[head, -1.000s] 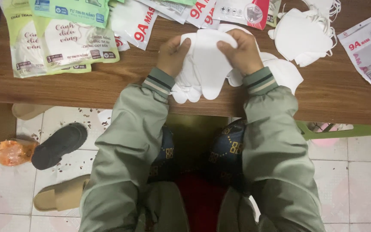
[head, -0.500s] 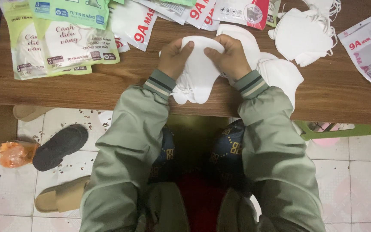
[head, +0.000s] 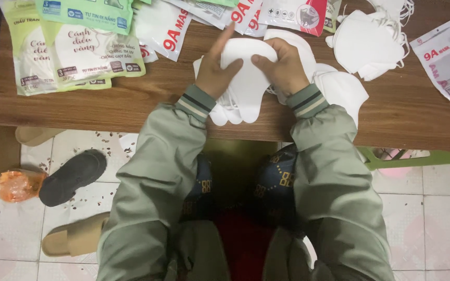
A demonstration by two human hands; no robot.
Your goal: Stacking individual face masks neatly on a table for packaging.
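A stack of white masks [head: 243,78] is gripped from both sides by the left hand [head: 215,70] and the right hand [head: 283,67], at the near edge of the wooden table [head: 131,104]. Green packets [head: 74,49] are spread at the table's far left; a white mask pile [head: 365,44] is seen at its far right.

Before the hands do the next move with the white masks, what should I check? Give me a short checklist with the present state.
1. Both hands on the stack of white masks: ok, left hand and right hand pinch it at the top.
2. Grip even: cannot tell, the left index finger sticks up free.
3. Stack supported: ok, it lies on the wooden table, its lower end at the table's edge.
4. Ear loops free: cannot tell, partly hidden.
5. Loose masks beside the right hand: ok, apart from the stack.
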